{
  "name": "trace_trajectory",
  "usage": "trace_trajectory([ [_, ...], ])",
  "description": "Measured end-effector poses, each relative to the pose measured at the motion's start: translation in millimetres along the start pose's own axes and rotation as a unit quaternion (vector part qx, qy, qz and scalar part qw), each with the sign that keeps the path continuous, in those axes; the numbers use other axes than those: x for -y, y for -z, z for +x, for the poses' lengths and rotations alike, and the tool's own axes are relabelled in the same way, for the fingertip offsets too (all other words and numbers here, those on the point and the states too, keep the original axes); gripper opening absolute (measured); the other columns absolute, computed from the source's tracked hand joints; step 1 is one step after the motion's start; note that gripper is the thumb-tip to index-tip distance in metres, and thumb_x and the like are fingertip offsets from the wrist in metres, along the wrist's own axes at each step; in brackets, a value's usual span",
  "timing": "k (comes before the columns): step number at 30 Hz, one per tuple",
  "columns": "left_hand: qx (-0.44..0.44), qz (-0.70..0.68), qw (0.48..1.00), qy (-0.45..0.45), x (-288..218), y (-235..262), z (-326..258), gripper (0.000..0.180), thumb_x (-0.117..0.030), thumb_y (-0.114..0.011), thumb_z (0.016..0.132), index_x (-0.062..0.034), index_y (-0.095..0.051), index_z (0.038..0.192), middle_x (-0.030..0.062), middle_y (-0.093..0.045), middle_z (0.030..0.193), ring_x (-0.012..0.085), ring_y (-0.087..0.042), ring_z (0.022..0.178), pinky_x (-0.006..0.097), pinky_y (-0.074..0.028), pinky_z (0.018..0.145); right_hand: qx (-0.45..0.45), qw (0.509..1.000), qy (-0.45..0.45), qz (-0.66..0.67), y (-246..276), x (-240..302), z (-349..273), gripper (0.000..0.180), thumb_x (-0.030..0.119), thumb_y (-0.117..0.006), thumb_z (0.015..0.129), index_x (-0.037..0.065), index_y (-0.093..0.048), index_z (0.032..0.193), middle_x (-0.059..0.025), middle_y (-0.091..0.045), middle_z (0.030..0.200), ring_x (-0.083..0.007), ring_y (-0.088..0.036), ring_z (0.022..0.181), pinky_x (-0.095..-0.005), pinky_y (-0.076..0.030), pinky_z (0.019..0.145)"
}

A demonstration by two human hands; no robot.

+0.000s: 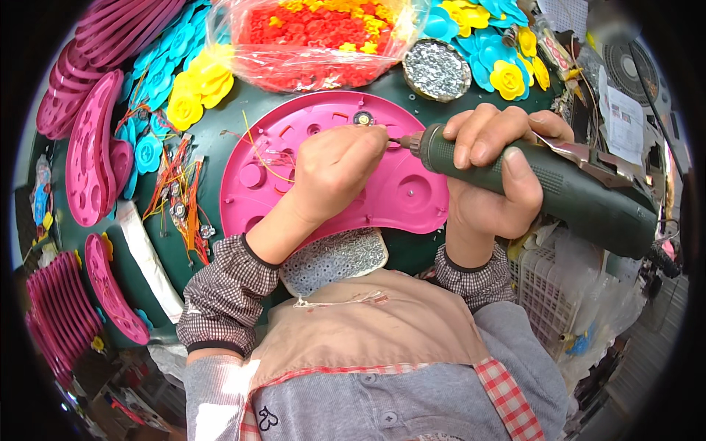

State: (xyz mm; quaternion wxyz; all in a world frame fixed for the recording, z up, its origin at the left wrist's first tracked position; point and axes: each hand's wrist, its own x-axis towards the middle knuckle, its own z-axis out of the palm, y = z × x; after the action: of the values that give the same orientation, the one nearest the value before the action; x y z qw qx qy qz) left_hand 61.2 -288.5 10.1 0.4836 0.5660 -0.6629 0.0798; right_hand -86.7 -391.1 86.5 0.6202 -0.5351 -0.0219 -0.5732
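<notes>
A pink plastic shell with moulded holes lies hollow side up on the dark green table, thin yellow and red wires running across it. My left hand rests on the shell, its fingertips pinched at a small part right at the driver's tip; what they hold is hidden. My right hand is wrapped around a dark green electric screwdriver that lies almost level, its bit pointing left at my left fingertips near the shell's top edge.
A tray of small silver screws sits at the near edge; a round tin of screws stands behind the shell. A clear bag of red and yellow parts, blue and yellow flower pieces, stacked pink shells and wire bundles crowd around.
</notes>
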Motion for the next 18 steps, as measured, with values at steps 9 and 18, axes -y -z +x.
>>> trace_trajectory([
  [9, 0.069, -0.064, 0.975, 0.201, 4, 19, -6, 0.015, -0.007, -0.078, 0.088, -0.0028, -0.071, 0.100, 0.0135, -0.071, 0.087, 0.0326, -0.072, 0.078, 0.040, -0.057, 0.068, -0.006, 0.995, -0.020, -0.095, 12, -40, 5, 0.041, 0.003, -0.061, 0.092, -0.003, -0.042, 0.128, -0.0119, -0.064, 0.079, -0.0202, -0.062, 0.068, -0.0419, -0.059, 0.072],
  [18, 0.086, -0.119, 0.955, 0.257, 12, 3, -22, 0.016, -0.001, -0.073, 0.091, -0.0007, -0.060, 0.101, 0.0174, -0.067, 0.091, 0.0397, -0.068, 0.085, 0.046, -0.055, 0.074, -0.003, 0.997, -0.043, -0.067, 18, -66, -1, 0.040, 0.003, -0.064, 0.093, -0.003, -0.045, 0.127, -0.0103, -0.065, 0.079, -0.0174, -0.063, 0.070, -0.0364, -0.058, 0.073],
])
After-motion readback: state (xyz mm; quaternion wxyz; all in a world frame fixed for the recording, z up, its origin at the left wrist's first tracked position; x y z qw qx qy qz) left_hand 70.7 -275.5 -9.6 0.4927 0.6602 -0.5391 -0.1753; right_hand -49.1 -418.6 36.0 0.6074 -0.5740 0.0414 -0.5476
